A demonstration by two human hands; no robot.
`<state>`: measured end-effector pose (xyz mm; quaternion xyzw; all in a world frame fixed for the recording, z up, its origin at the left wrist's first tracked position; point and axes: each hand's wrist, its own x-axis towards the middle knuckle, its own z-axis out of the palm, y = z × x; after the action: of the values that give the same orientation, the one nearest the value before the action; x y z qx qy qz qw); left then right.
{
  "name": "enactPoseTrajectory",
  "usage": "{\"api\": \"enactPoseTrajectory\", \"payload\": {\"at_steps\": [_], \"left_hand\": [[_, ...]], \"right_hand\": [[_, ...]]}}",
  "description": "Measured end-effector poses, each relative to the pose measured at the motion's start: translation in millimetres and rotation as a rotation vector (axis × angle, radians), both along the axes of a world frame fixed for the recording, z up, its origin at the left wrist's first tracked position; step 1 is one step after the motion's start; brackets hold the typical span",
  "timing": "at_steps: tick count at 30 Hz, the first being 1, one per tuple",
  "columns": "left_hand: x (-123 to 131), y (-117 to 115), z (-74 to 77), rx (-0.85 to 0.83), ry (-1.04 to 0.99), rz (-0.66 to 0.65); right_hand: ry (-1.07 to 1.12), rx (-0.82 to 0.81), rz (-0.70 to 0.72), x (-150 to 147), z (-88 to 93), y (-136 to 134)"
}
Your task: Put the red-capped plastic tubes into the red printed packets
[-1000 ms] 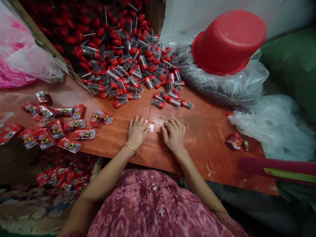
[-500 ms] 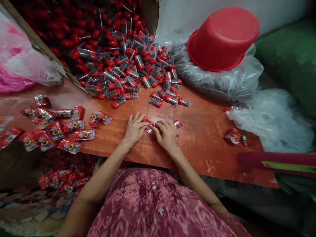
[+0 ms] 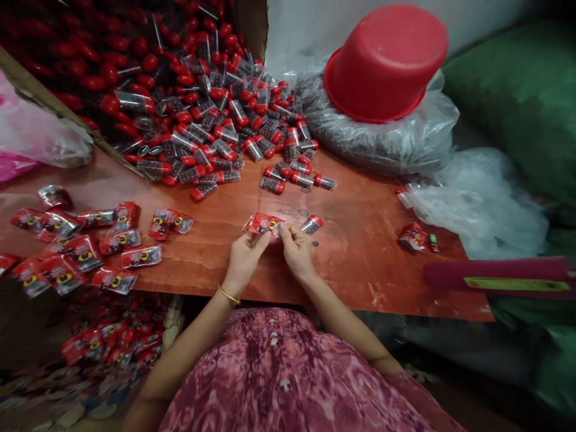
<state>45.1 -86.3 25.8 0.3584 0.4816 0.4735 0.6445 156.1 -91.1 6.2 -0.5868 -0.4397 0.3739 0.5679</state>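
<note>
**Both hands lift a red sachet off the table**

Lifted since a second ago, when they lay flat on the wood, both hands now hold a small red sachet (image 3: 262, 224) just above the table (image 3: 369, 240). Left hand (image 3: 244, 257) pinches the sachet's left part between thumb and fingers; right hand (image 3: 294, 247) pinches its right end the same way, fingers closed narrow on the film. The sachet is flat and glossy, red with a yellow and black mark on its face, one end clear. Just right of the right hand a red-capped vial (image 3: 312, 224) lies on the wood, apart from the fingers. Beyond the hands a heap of vials (image 3: 216, 126) spills from a cardboard box. To the left lie filled sachets (image 3: 85, 240), scattered. A red basin (image 3: 387, 60) sits upturned on a plastic bag (image 3: 382, 144) at the back right.
</note>
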Motion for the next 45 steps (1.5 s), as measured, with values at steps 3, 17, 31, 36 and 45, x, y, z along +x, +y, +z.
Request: {"api": "enactPoseTrajectory", "payload": {"at_steps": [3, 17, 31, 36, 45], "left_hand": [[10.3, -5.1, 3.2, -0.169, -0.179, 0.090], [10.4, 8.2, 7.6, -0.236, -0.251, 0.180], [8.8, 2.4, 7.0, -0.274, -0.271, 0.112], [11.3, -1.9, 7.1, -0.173, -0.197, 0.074], [1.5, 0.3, 2.0, -0.008, -0.116, -0.031]], "right_hand": [[-0.088, 0.043, -0.038, -6.3, -2.6, -4.6], [-1.167, -0.256, -0.269, 63.7, -12.4, -6.1], [0.015, -0.219, 0.004, 74.5, 10.8, -53.2], [0.144, -0.246, 0.151, 51.3, 44.4, -52.8], [0.146, -0.378, 0.254, 46.5, 41.9, -41.2]]}}
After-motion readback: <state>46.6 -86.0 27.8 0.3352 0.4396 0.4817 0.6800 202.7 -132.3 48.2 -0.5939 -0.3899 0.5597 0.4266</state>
